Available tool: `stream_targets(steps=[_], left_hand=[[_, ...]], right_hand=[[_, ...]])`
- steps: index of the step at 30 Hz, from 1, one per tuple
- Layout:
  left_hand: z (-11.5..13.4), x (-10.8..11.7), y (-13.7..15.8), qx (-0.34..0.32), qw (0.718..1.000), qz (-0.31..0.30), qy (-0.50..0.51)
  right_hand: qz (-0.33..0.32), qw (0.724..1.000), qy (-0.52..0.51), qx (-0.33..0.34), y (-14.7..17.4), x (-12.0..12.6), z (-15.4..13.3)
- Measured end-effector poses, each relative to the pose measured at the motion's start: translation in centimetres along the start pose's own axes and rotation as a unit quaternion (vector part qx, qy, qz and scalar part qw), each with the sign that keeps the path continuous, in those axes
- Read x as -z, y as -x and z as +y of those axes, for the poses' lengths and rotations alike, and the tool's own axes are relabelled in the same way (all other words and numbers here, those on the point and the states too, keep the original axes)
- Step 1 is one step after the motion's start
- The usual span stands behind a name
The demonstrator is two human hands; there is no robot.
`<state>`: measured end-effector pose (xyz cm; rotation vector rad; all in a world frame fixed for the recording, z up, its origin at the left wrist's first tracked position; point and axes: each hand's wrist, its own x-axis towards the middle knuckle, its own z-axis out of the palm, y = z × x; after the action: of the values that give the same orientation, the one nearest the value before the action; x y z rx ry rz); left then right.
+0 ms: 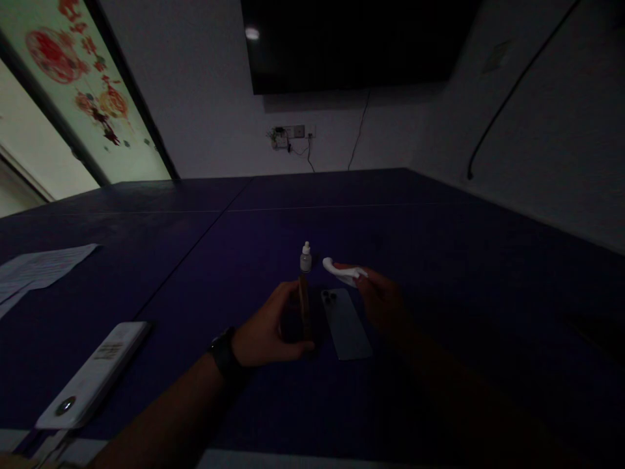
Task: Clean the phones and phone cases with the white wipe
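My left hand (pixel 266 329), with a dark watch on its wrist, grips a thin brown object (pixel 305 303) by its two ends, thumb near me and fingers at the far end. It stands on edge and looks like a phone case, though the dim light hides its face. In my right hand (pixel 383 296) a folded white cloth (pixel 344 271) is pinched between thumb and fingers, one end sticking out to the left. Below the cloth a blue-grey smartphone (pixel 347 329) lies back up, its cameras at the far left corner. A small dropper bottle (pixel 305 258) with a white cap stands just beyond my left hand.
A white power bank (pixel 95 374) with cables at its near end lies on the dark blue table (pixel 185 286) to the left. Farther left are printed papers (pixel 43 270). Beyond the table, a large black screen (pixel 351 45) hangs above wall sockets (pixel 290 133).
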<state>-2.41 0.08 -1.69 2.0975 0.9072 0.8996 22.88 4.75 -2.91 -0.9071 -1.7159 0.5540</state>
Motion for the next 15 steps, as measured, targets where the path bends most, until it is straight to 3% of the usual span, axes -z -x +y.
stream_targets(steps=[5,10,15], left_hand=[[-0.4,-1.3,0.5,-0.029,0.996,-0.028,0.080],[-0.5,-1.5,0.3,-0.046,0.997,-0.019,0.056],[-0.7,-1.7,0.6,-0.044,0.998,-0.014,0.031]], right_hand=[[-0.108,0.970,0.022,0.216,-0.2,-1.1,-1.7],[-0.144,0.946,0.057,0.283,-0.6,-1.2,-3.6],[-0.213,0.896,0.076,0.382,0.2,0.3,-6.1]])
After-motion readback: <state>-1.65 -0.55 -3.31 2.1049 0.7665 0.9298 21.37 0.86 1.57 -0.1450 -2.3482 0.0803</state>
